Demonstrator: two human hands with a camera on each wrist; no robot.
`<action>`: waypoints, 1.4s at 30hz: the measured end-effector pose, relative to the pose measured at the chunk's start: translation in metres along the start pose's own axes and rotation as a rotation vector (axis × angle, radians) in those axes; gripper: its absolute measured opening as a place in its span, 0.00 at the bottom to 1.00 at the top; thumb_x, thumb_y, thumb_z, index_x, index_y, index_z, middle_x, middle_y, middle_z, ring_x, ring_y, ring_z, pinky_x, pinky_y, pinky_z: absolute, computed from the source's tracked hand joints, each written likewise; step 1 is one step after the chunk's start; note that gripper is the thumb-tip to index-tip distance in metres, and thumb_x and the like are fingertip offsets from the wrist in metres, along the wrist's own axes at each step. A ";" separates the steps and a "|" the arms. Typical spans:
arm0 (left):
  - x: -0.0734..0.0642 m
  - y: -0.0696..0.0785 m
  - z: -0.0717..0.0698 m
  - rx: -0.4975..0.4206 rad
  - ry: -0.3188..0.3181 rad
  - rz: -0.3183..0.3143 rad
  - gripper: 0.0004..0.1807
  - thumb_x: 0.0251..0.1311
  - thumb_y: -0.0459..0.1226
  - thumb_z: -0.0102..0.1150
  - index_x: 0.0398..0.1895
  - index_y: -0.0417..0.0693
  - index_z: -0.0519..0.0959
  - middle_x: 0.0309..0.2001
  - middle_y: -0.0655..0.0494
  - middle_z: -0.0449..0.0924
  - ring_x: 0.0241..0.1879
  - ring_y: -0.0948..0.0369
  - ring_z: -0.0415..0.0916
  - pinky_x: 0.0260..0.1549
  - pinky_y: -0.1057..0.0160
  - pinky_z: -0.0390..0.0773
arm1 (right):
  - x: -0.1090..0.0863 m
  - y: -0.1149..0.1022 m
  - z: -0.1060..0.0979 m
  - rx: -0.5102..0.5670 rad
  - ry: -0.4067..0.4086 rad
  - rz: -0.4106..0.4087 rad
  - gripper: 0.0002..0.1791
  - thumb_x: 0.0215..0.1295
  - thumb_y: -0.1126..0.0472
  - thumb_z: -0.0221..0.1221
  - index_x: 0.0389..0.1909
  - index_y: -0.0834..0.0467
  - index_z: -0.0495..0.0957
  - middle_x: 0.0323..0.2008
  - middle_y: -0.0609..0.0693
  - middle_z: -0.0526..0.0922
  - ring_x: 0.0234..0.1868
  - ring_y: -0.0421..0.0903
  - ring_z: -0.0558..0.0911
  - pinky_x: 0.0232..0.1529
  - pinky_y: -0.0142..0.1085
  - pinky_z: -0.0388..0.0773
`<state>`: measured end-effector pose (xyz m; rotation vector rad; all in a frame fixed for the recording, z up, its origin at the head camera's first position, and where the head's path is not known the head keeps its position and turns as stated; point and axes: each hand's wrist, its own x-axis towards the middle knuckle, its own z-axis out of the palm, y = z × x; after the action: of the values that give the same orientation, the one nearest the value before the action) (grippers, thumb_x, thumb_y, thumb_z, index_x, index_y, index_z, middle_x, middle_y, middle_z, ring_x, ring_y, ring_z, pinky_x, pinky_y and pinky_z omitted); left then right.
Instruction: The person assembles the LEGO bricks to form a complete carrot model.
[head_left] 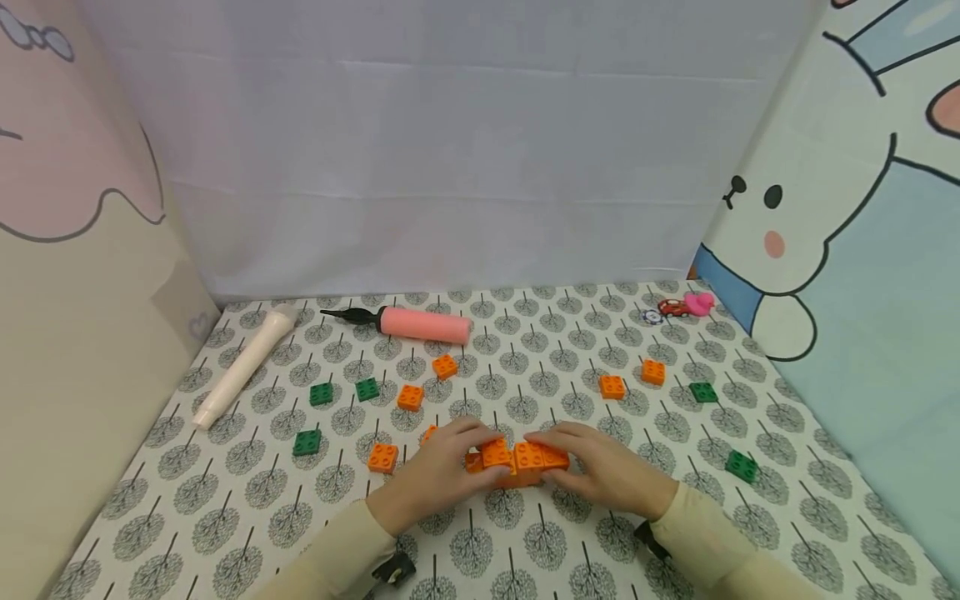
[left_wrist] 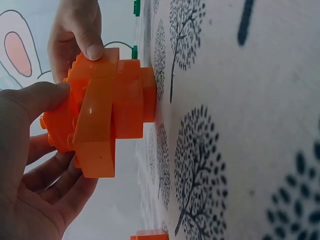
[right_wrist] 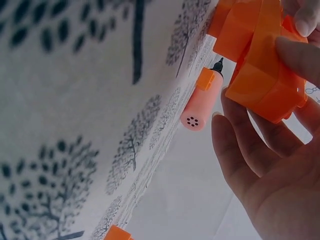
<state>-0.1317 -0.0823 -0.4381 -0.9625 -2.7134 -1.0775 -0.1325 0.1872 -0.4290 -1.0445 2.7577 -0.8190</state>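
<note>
In the head view, a stepped stack of orange toy building bricks [head_left: 528,477] stands at the front middle of the patterned cloth. My left hand [head_left: 450,468] grips an orange brick [left_wrist: 59,120] at the stack's left upper part, thumb on the near side and fingers on the far side. From the other end, my right hand [head_left: 603,473] holds the top right brick [right_wrist: 255,92] between thumb and fingers. Seen from the left wrist, the stack narrows downward to a small brick [left_wrist: 149,95] at the cloth, with wider bricks overhanging above.
Loose orange bricks [head_left: 410,397] and green bricks [head_left: 307,442] lie scattered on both sides. Behind them are a pink hand pump [head_left: 424,325] with a black nozzle and a white tube [head_left: 246,367]. A red toy car [head_left: 673,308] and pink duck [head_left: 700,303] sit far right.
</note>
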 end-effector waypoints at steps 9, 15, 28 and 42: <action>0.005 0.000 0.007 0.061 -0.040 0.007 0.26 0.62 0.52 0.65 0.59 0.50 0.80 0.52 0.60 0.78 0.47 0.66 0.75 0.50 0.64 0.79 | 0.001 -0.001 0.000 -0.003 0.020 -0.023 0.28 0.67 0.53 0.64 0.67 0.47 0.73 0.55 0.40 0.79 0.53 0.39 0.78 0.56 0.43 0.79; 0.006 0.000 0.007 0.094 -0.049 0.041 0.26 0.61 0.50 0.66 0.58 0.48 0.81 0.51 0.59 0.79 0.47 0.66 0.76 0.50 0.66 0.79 | 0.001 -0.001 0.001 -0.009 0.029 -0.035 0.28 0.67 0.53 0.64 0.67 0.47 0.73 0.56 0.41 0.79 0.54 0.40 0.79 0.57 0.43 0.78; 0.003 0.001 0.008 0.121 -0.084 0.018 0.27 0.63 0.52 0.63 0.62 0.49 0.79 0.51 0.60 0.79 0.47 0.66 0.75 0.51 0.65 0.79 | 0.001 0.003 0.004 -0.002 0.032 -0.050 0.27 0.68 0.51 0.62 0.67 0.47 0.73 0.55 0.43 0.80 0.54 0.43 0.79 0.57 0.46 0.78; 0.005 0.002 0.007 0.156 -0.062 0.021 0.29 0.58 0.53 0.67 0.60 0.50 0.81 0.43 0.62 0.79 0.36 0.70 0.71 0.40 0.71 0.77 | 0.002 0.004 0.003 0.037 0.021 -0.031 0.28 0.66 0.50 0.63 0.66 0.49 0.75 0.55 0.43 0.80 0.53 0.41 0.79 0.56 0.45 0.79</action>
<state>-0.1337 -0.0740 -0.4410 -1.0120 -2.7800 -0.8306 -0.1357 0.1872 -0.4331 -1.0802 2.7392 -0.8869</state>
